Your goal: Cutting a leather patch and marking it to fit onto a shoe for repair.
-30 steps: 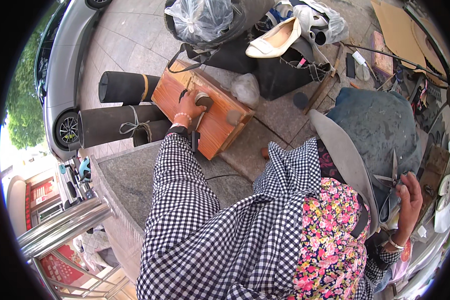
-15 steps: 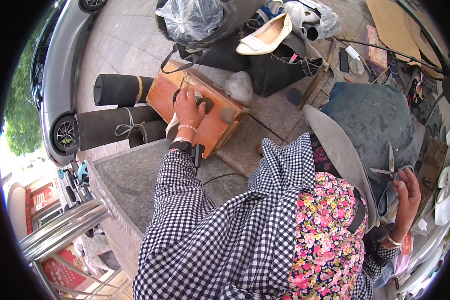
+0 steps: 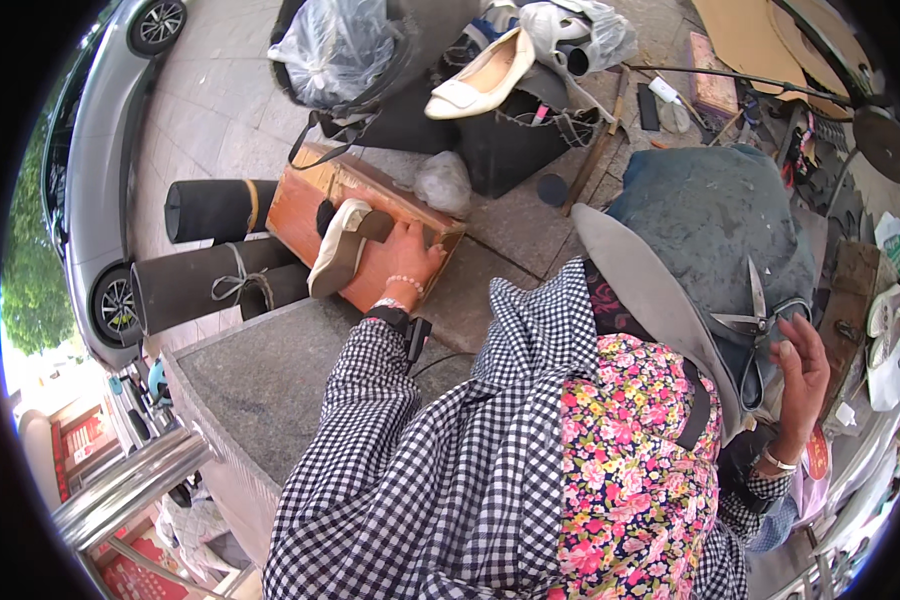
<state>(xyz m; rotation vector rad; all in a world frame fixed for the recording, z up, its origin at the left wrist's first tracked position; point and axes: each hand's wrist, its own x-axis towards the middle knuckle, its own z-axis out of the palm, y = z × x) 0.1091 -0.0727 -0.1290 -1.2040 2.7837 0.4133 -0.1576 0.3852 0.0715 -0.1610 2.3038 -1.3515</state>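
Observation:
My left hand (image 3: 414, 260) lies low over an orange wooden box (image 3: 295, 215), fingers apart, where a small brown disc rests; the hand mostly covers that disc. Close by its fingers, a cream shoe (image 3: 338, 248) with a dark heel lies tipped on the same box, apart from the hand. On the right, my right hand (image 3: 802, 375) is held with fingers loosely curled and apart, nothing plainly in it. Its fingertips are beside the handles of metal scissors (image 3: 757, 322), which lie partly opened on a dusty blue cloth (image 3: 710, 225).
Dark rolled sheets (image 3: 195, 285) lie left of the box, behind a stone slab (image 3: 260, 375). At the back, another cream shoe (image 3: 485, 75) sits on a black bag (image 3: 510, 150). A clear plastic bundle (image 3: 442, 185) stands beside the box. Tools and cardboard (image 3: 755, 40) crowd the far right.
My left hand has let go of the cream shoe and moved right across the box onto the brown disc. The right hand stays near the scissors. The whole view has shifted slightly.

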